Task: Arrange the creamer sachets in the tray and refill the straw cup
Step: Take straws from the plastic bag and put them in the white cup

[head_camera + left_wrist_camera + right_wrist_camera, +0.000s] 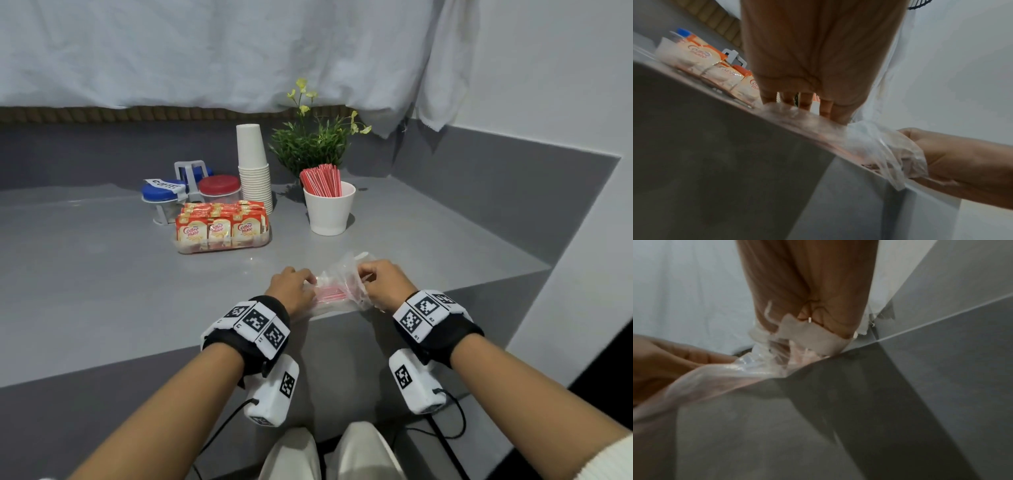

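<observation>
- Left hand (291, 289): fingers curled down onto the left end of a clear plastic bag (337, 291) that lies at the near edge of the grey counter (102, 274); the left wrist view shows the fingertips (805, 104) pressing the film, so the hand holds the bag in place.
- Right hand (385, 282): thumb and fingers pinched on the crumpled mouth of the bag at its right end; the right wrist view shows film bunched against the palm.
- Inside the bag: a bundle of red-and-white straws (330, 294), lying flat and parallel to the counter edge.
- Straw cup (329, 209): white, upright, directly beyond the bag, already part-filled with red straws that lean leftward.
- Tray (222, 245): beyond the bag and to its left, left of the cup; creamer sachets (219, 228) stand in it in upright rows, so that half of the task looks done.
- Judged step: opening the bag to free the refill straws.
- Risk: the bag overhangs the counter edge, so a sudden tear or a loosened left-hand grip could spill straws off the counter. Pulling too hard on the thin film could also bend the straws.
</observation>
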### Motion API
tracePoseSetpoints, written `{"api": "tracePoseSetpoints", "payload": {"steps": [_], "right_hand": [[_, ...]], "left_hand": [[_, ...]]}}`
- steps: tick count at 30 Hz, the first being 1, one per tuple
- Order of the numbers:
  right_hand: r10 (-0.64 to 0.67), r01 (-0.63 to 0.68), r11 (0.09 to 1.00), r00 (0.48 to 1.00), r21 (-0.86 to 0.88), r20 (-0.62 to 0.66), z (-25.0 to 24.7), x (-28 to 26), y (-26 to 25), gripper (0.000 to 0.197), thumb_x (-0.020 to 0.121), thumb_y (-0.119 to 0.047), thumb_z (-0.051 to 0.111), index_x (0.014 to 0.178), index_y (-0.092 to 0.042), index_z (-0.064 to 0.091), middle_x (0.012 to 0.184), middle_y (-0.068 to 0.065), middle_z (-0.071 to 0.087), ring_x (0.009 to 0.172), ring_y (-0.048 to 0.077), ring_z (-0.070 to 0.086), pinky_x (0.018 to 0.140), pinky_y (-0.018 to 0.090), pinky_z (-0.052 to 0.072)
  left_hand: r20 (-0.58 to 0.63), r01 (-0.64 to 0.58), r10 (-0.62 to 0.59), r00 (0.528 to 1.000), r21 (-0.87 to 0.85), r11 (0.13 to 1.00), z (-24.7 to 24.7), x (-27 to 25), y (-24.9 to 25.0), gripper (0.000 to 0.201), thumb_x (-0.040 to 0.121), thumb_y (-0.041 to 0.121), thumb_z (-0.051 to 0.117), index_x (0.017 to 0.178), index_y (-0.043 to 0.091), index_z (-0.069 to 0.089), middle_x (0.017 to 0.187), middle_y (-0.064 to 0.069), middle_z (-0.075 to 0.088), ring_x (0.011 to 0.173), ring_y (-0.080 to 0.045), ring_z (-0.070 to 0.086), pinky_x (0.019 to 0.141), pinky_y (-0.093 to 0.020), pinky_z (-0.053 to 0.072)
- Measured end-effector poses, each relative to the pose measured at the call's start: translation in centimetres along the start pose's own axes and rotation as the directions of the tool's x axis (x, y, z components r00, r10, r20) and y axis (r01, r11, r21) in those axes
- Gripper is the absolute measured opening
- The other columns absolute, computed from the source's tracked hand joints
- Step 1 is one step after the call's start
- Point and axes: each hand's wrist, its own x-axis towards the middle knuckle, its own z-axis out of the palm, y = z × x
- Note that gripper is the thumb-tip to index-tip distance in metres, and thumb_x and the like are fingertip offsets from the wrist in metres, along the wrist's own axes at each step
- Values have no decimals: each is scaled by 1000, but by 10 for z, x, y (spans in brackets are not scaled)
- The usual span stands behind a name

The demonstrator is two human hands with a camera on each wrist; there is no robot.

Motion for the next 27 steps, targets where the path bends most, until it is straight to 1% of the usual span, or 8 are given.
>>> {"api": "tracePoseSetpoints", "payload": {"steps": [2, 4, 6, 10, 13, 16, 22, 27], "right_hand": [[-30, 33, 997, 999, -71, 38, -1, -6, 1, 26, 78, 5, 53, 93, -8, 69, 89, 1, 64, 80, 18, 58, 67, 23, 44], [-52, 65, 987, 995, -150, 88, -4, -7, 4, 25, 75, 4, 55, 96, -4, 66, 97, 11, 66, 83, 25, 59, 74, 32, 51], [-59, 86, 977, 988, -193, 143, -8, -6, 8, 28, 75, 1, 61, 102, -3, 65, 103, 18, 65, 90, 33, 59, 83, 37, 50], [-82, 122, 961, 982, -247, 167, -3, -7, 12, 27, 79, -6, 65, 105, -8, 68, 115, 18, 56, 107, 33, 55, 87, 28, 41], [-84, 112, 952, 990, -283, 110, 3, -6, 12, 27, 82, -2, 58, 109, -2, 66, 119, 20, 52, 109, 33, 51, 91, 28, 38], [-105, 121, 956, 992, -269, 74, 7, -9, 11, 22, 82, -1, 59, 103, -1, 65, 114, 17, 58, 107, 31, 54, 91, 29, 40], [-77, 102, 961, 991, -255, 105, 8, -13, 8, 26, 85, -10, 61, 110, -3, 60, 119, 16, 55, 109, 29, 53, 96, 32, 39], [-7, 68, 947, 982, -314, 189, 12, -11, 9, 26, 89, -19, 54, 110, -2, 58, 114, 17, 56, 108, 33, 53, 94, 41, 43]], "left_hand": [[50, -24, 21, 999, 59, 998, 0, -4, -3, 39, 94, 25, 47, 131, 18, 45, 133, -12, 39, 126, -31, 39, 108, -38, 33], [122, -64, 55, 991, 70, 996, -1, -6, -8, 51, 93, 34, 50, 140, 19, 36, 141, -11, 33, 132, -30, 33, 112, -38, 29], [174, -112, 92, 980, 109, 988, 1, -7, -13, 60, 93, 37, 49, 145, 19, 26, 147, -10, 28, 137, -27, 27, 115, -38, 24], [176, -149, 108, 979, 243, 958, 8, -8, -17, 61, 96, 39, 41, 148, 19, 17, 150, -8, 25, 139, -25, 21, 114, -41, 23], [145, -145, 103, 984, 314, 938, 12, -12, -18, 61, 97, 42, 35, 148, 18, 13, 154, -6, 18, 142, -24, 16, 115, -42, 22], [120, -128, 92, 988, 339, 932, 17, -14, -21, 62, 97, 44, 31, 149, 18, 10, 157, -5, 11, 144, -24, 10, 116, -45, 19], [115, -117, 83, 990, 328, 937, 17, -14, -20, 58, 97, 43, 32, 147, 18, 16, 156, -4, 15, 144, -23, 13, 115, -46, 20], [-66, -59, 81, 995, 282, 958, 21, -25, -9, 45, 95, 39, 42, 132, 16, 37, 139, -9, 35, 128, -30, 32, 105, -40, 29]]}}
